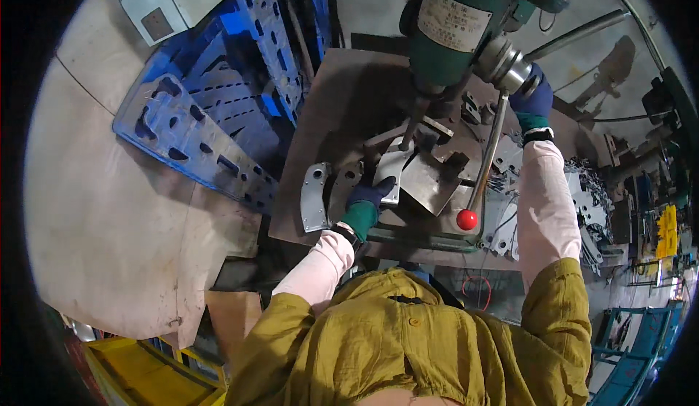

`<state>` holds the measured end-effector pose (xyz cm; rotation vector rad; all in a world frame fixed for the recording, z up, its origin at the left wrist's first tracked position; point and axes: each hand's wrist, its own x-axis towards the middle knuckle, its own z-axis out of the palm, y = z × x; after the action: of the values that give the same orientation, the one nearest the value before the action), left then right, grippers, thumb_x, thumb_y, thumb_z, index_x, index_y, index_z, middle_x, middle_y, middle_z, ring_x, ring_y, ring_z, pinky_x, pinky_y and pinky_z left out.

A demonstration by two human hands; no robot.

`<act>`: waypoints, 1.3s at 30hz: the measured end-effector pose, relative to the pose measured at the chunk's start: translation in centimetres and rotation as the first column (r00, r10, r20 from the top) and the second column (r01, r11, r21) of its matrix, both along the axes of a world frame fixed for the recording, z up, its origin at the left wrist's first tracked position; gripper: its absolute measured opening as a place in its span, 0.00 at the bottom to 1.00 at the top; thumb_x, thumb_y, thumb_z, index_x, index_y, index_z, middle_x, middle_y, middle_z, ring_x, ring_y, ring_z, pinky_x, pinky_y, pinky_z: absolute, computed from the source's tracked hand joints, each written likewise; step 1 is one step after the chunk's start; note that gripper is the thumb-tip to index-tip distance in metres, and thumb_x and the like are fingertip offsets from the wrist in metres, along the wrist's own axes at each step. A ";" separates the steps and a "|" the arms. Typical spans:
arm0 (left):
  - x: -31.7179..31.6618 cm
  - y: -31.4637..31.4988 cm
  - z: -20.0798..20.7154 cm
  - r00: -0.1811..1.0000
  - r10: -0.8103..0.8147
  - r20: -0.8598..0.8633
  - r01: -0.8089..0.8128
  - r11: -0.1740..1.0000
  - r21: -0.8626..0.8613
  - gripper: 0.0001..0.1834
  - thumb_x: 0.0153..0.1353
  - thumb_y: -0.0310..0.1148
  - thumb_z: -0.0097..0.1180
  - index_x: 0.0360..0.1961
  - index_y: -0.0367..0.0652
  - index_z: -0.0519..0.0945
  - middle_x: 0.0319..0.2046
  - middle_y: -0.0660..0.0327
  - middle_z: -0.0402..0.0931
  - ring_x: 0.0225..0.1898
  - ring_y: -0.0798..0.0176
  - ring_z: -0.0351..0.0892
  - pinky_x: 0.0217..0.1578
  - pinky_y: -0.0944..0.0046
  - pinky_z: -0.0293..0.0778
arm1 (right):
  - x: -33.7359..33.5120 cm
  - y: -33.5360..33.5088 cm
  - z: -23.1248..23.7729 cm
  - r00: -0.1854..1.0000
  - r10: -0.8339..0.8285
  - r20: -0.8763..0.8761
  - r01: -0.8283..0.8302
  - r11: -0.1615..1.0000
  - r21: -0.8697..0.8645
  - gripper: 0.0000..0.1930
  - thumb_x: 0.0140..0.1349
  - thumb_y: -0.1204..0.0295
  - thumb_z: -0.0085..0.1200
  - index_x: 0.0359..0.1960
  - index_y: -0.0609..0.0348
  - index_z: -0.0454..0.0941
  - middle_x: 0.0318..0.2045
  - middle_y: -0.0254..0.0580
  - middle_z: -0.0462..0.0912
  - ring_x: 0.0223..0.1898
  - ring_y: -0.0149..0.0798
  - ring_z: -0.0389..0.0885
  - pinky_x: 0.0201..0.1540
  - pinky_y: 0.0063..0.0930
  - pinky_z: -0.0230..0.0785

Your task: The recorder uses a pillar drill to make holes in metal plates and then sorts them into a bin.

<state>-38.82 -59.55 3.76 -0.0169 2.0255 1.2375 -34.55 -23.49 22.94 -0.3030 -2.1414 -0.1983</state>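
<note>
A curved pale metal plate (394, 167) lies beneath the spindle of a green drill press (440, 56), and the dark tool tip (413, 125) comes down at its upper end. My left hand (370, 196), in a dark blue glove with green cuff, is closed on the plate's near end. My right hand (534, 101), gloved alike, is closed at the press's feed handle hub (506, 65); its fingers are partly hidden. A metal lever with a red knob (467, 219) slants down from the hub. Beside the plate is a steel fixture block (431, 182).
Two similar curved plates, one light (314, 196) and one dark (342, 191), lie left of my left hand on the brown table (313, 125). Many flat metal parts (504, 235) are heaped at the right. Blue perforated racks (207, 125) stand at the left, a yellow frame (149, 373) lower left.
</note>
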 end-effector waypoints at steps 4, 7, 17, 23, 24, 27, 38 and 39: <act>0.4 -0.1 -4.8 0.962 0.152 -0.227 -0.102 0.971 0.219 0.38 0.52 0.57 0.67 0.56 0.41 0.75 0.31 0.56 0.83 0.22 0.63 0.79 0.22 0.64 0.74 | 0.0 -1.5 -2.2 0.999 -0.021 -0.025 0.014 0.970 -0.243 0.17 0.57 0.63 0.58 0.48 0.49 0.77 0.41 0.49 0.81 0.39 0.57 0.81 0.39 0.50 0.74; 0.9 1.3 -1.3 0.999 0.047 -0.023 -0.041 0.974 0.222 0.36 0.51 0.57 0.68 0.52 0.39 0.81 0.31 0.58 0.83 0.22 0.65 0.79 0.21 0.66 0.73 | 2.2 -1.4 -6.3 0.972 -0.153 0.180 0.217 0.879 -0.425 0.14 0.61 0.64 0.57 0.47 0.52 0.80 0.37 0.46 0.83 0.36 0.49 0.82 0.37 0.42 0.74; 1.6 0.3 -0.8 0.987 0.150 -0.050 -0.123 0.927 0.355 0.40 0.49 0.63 0.66 0.50 0.35 0.80 0.40 0.51 0.83 0.31 0.57 0.83 0.31 0.58 0.77 | 10.2 -18.4 0.5 0.665 0.724 -0.185 -0.416 0.153 -0.896 0.13 0.68 0.73 0.45 0.47 0.66 0.79 0.28 0.42 0.82 0.30 0.32 0.81 0.34 0.28 0.75; 0.7 -0.4 -2.0 0.954 0.067 -0.291 -0.055 0.997 0.052 0.32 0.59 0.58 0.58 0.49 0.39 0.79 0.31 0.53 0.82 0.25 0.55 0.80 0.26 0.58 0.74 | 9.7 -20.4 13.1 0.529 0.118 -0.840 -0.061 -0.982 -0.177 0.24 0.70 0.54 0.43 0.50 0.64 0.78 0.38 0.45 0.85 0.37 0.43 0.84 0.44 0.39 0.79; 2.0 0.0 0.7 0.966 0.051 -0.253 -0.020 0.992 0.121 0.30 0.61 0.56 0.57 0.53 0.42 0.77 0.37 0.48 0.82 0.31 0.51 0.81 0.30 0.56 0.75 | 9.8 -19.3 13.5 0.505 0.134 -0.853 -0.047 -0.982 -0.181 0.24 0.70 0.54 0.43 0.51 0.63 0.77 0.40 0.45 0.84 0.38 0.43 0.84 0.45 0.39 0.78; 2.7 -0.9 1.1 0.988 0.112 -0.108 -0.066 0.928 0.367 0.27 0.65 0.49 0.54 0.58 0.42 0.74 0.40 0.50 0.82 0.35 0.51 0.83 0.33 0.55 0.77 | 9.4 -18.5 14.2 0.414 0.232 -0.880 0.008 -0.968 -0.252 0.24 0.71 0.54 0.42 0.55 0.62 0.74 0.45 0.46 0.83 0.41 0.43 0.83 0.48 0.40 0.77; 4.7 -15.5 -0.6 0.845 0.327 -0.423 -0.209 0.930 0.302 0.29 0.64 0.51 0.56 0.56 0.36 0.76 0.48 0.55 0.79 0.46 0.61 0.77 0.50 0.57 0.73 | 21.2 -10.6 -7.3 0.918 0.057 -0.393 -0.327 -0.451 -0.830 0.23 0.71 0.54 0.46 0.55 0.60 0.75 0.45 0.45 0.83 0.38 0.41 0.82 0.41 0.38 0.77; 4.0 -16.8 -2.3 0.781 0.375 -0.500 -0.242 0.919 0.313 0.31 0.64 0.52 0.55 0.57 0.36 0.75 0.49 0.53 0.79 0.48 0.57 0.78 0.53 0.55 0.71 | 22.4 -11.0 -8.3 0.936 -0.074 -0.344 -0.337 -0.471 -0.815 0.23 0.70 0.54 0.48 0.54 0.60 0.75 0.43 0.45 0.83 0.37 0.41 0.82 0.40 0.39 0.77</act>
<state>-34.80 -76.31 1.47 0.1403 2.4171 1.8587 -12.12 -34.45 14.64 -0.9598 -1.2673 2.1165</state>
